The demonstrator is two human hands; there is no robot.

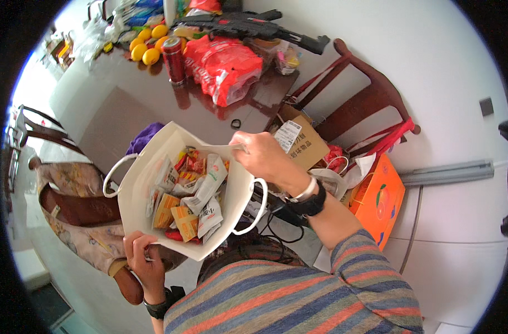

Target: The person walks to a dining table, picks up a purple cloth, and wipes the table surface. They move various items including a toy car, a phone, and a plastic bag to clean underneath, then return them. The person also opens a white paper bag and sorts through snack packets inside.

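A white bag with two white loop handles hangs tilted between my hands, its mouth facing me. My left hand grips the rim at the lower left, and my right hand pinches the rim at the upper right. Inside lie several small snack packets: a white and green packet, yellow-orange packets, white printed packets and red ones. The bottom of the bag is hidden under them.
Behind the bag stands a dark glossy table with a red can, a red plastic bag, oranges and a black toy gun. A cardboard box, an orange gift box and wooden chairs stand around.
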